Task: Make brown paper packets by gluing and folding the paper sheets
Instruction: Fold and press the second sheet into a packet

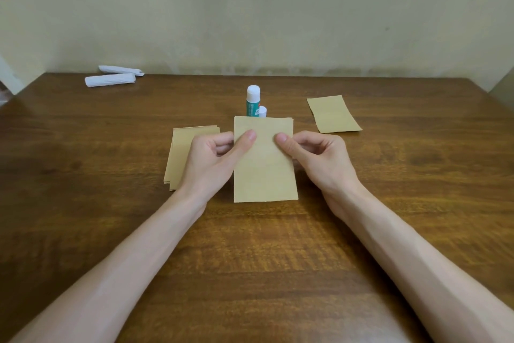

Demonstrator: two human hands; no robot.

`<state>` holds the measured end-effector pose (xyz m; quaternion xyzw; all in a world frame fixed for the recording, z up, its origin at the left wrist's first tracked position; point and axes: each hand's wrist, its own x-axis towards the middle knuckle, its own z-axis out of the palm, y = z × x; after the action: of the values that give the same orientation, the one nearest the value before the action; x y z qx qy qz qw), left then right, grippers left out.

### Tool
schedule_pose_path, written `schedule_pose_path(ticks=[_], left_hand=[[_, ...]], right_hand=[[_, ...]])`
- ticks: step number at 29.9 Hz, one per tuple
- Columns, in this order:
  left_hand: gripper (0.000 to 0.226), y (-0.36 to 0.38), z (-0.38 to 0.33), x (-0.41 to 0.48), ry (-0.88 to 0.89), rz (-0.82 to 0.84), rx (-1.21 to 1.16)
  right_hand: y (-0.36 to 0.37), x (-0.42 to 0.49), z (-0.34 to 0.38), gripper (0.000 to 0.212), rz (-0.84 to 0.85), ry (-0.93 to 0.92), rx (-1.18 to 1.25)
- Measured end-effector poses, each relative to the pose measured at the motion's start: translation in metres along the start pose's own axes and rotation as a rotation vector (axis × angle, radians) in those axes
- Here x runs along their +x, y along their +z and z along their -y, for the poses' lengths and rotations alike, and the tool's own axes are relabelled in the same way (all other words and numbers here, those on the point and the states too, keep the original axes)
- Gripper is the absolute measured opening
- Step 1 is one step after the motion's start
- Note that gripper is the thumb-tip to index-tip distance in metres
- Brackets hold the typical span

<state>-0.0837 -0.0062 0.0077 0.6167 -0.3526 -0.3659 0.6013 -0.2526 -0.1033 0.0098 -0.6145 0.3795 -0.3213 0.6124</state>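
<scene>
From my remote seat, nearest to me are two bare forearms reaching in from the bottom corners over the dark brown wooden table (pixel 250 273). They meet at a plain rectangular brown paper sheet (pixel 264 175), held upright-long at the middle of the table. The left hand (pixel 211 159) pinches the sheet's left edge, with its thumb (pixel 246 140) flat on the front face and the other fingers curled behind. The right hand (pixel 314 159) mirrors it on the right edge, its thumb (pixel 286 143) on the front and its fingers folded behind. Both thumbs sit on the upper half of the sheet, close together but apart. I cannot tell whether the sheet's bottom edge touches the wood.

Just behind the left hand, partly hidden by it, a small stack of matching brown paper sheets (pixel 178 153) lies flat on the table. Beyond the held sheet's top edge stands a white-capped glue stick with a green label (pixel 252 102), upright, its base hidden by the paper. A smaller white cylinder (pixel 262 111) stands just beside it on the right. Farther right, well apart, a single brown paper piece with a crease across it (pixel 332 114) lies flat.

At the far left edge of the table lie two white rolled bundles (pixel 110 79), side by side. A pale, stained wall (pixel 250 8) rises behind the table.
</scene>
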Motion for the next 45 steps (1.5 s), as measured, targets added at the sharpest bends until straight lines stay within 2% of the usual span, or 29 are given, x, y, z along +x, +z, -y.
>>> schedule_pose_path(ticks=[4,8,11,15,19,26,35,45], left_hand=[[0.019,0.001,0.001,-0.001,-0.021,0.048,-0.005],[0.013,0.001,0.002,-0.001,-0.003,0.013,-0.006],[0.018,0.002,0.001,-0.001,-0.028,0.044,0.011],[0.011,0.001,0.001,0.000,-0.074,0.042,-0.001],[0.004,0.000,0.001,0.001,-0.103,0.035,0.002],[0.008,-0.002,-0.001,0.002,-0.136,0.042,-0.016],[0.019,-0.003,-0.003,0.003,-0.175,0.057,-0.039],[0.021,-0.003,-0.005,0.006,-0.212,0.040,-0.042]], right_hand=[[0.000,0.000,-0.001,0.029,-0.030,-0.034,0.014],[0.003,-0.004,-0.001,0.029,0.083,0.045,0.090],[0.006,-0.003,-0.004,0.028,0.032,0.044,0.061],[0.004,-0.001,-0.004,0.035,0.021,0.059,0.047],[0.003,0.001,-0.005,0.032,0.032,0.101,0.079],[0.000,0.003,-0.002,0.028,0.038,0.156,0.118],[-0.006,0.004,0.000,0.022,0.020,0.137,0.131],[-0.009,0.004,0.002,0.025,0.043,0.166,0.152]])
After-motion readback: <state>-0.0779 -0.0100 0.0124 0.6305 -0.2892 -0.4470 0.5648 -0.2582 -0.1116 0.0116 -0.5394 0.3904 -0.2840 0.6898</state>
